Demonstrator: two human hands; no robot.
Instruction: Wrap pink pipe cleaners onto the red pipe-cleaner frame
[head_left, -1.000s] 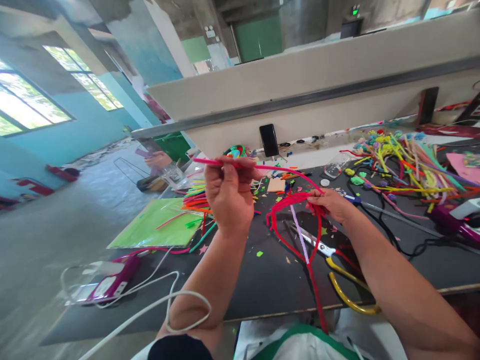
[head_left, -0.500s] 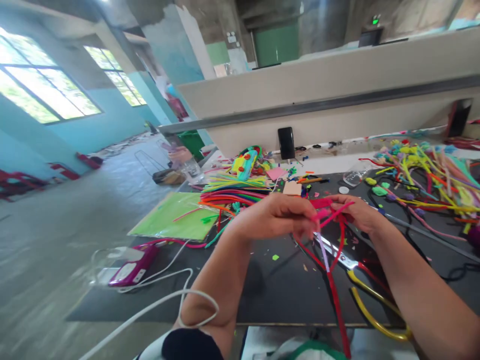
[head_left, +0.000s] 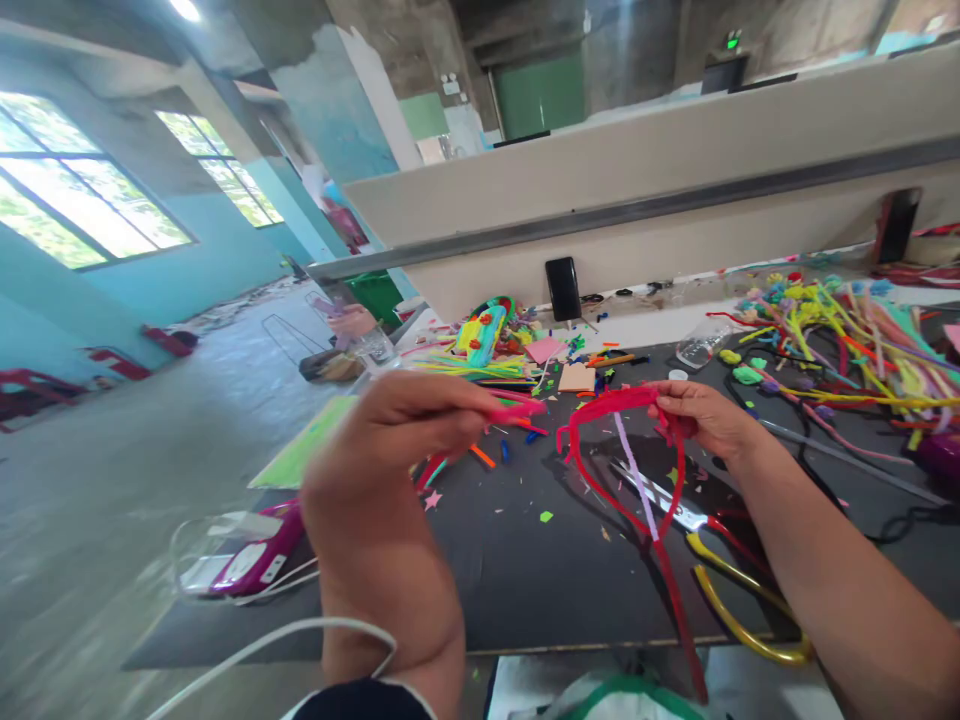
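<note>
Evidently, the left hand point(head_left: 420, 425) pinches pink pipe-cleaner strands point(head_left: 519, 411), while the right hand point(head_left: 699, 415) grips the upper right of a red pipe-cleaner loop point(head_left: 609, 404), seemingly held over the dark tabletop point(head_left: 517, 590). Too hard a squeeze or twist there could buckle the loop or loosen its lilac strut point(head_left: 634, 466). Yellow-handled scissors point(head_left: 690, 515) lie behind and right of the loop — its red stem point(head_left: 677, 615) could snag on their handles, near the front table edge point(head_left: 559, 650). A white cable point(head_left: 304, 623) crosses the left forearm point(head_left: 390, 580) and might tug it. The widest stretch for moving lies between that forearm and the loop — scraps point(head_left: 546, 517) dot it.
</note>
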